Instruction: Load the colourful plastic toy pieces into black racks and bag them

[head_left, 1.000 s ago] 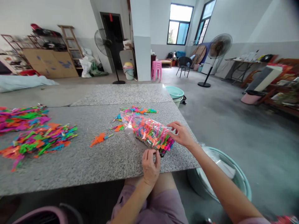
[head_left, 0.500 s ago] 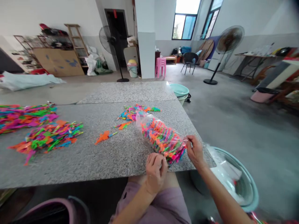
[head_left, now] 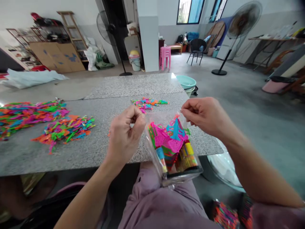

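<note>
A clear plastic bag [head_left: 175, 144] packed with bright plastic pieces hangs upright over my lap, in front of the table edge. Pink, blue, green and yellow parts show through it. My left hand [head_left: 127, 132] pinches the bag's upper left corner. The upper right corner is at the fingertips of my right hand [head_left: 202, 114], which are closed in a pinch. Beyond the bag, a small heap of similar plastic pieces [head_left: 149, 103] lies on the speckled stone table [head_left: 107, 117].
Larger piles of coloured plastic pieces [head_left: 66, 128] cover the table's left side. A basin with clear plastic [head_left: 222, 167] stands right of the table, and filled bags [head_left: 225, 214] lie on the floor at lower right. Teal basins [head_left: 186, 82] stand past the far right corner.
The bag has come up off the table and now hangs upright before me. My left hand has risen to its upper left corner; my right hand has moved up too.
</note>
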`<state>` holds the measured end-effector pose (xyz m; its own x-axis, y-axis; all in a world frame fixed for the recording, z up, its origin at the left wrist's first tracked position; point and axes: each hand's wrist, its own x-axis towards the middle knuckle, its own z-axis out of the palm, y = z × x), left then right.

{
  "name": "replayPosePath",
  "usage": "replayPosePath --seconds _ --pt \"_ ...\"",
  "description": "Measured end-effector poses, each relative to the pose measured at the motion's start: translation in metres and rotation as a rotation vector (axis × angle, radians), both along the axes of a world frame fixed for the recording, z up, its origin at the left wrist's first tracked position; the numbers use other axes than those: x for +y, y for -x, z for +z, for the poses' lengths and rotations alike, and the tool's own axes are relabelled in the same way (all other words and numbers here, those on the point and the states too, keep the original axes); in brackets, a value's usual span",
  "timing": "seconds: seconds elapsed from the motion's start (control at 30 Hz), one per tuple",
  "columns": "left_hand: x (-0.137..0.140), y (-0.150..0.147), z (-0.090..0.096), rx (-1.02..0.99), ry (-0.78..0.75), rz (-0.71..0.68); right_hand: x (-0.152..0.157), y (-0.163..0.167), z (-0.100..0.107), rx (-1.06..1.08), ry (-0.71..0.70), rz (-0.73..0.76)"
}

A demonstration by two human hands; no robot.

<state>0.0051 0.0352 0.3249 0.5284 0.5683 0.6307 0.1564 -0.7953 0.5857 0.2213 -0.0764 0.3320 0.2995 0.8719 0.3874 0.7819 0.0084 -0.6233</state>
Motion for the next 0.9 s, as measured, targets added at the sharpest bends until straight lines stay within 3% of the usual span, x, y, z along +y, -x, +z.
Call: replayPosePath --seconds 0.2,0.43,0.6,0.7,0.8,0.9 --pt "0.004 0.02 -0.002 0.017 0.125 -0.032 -0.001 0.006 -0.01 0.014 0.045 0.099" --pt "0.04 0.007 -0.007 -0.017 -0.127 0.266 0.038 0.008 -0.035 0.012 -0.175 -0.04" --pt "0.041 0.015 -0.016 -0.028 -0.101 0.221 0.046 0.015 -0.062 0.035 -0.105 0.046" --pt "0.032 0.022 -0.03 -0.047 -0.066 0.237 0.044 0.019 -0.075 0.044 -0.178 0.038" --pt "0.027 0.023 -0.04 -0.06 -0.068 0.311 0.05 0.021 -0.076 0.201 -0.248 -0.004" --pt "0.031 0.025 -0.033 -0.122 -0.059 0.339 0.058 0.025 -0.06 0.203 -0.32 -0.03"
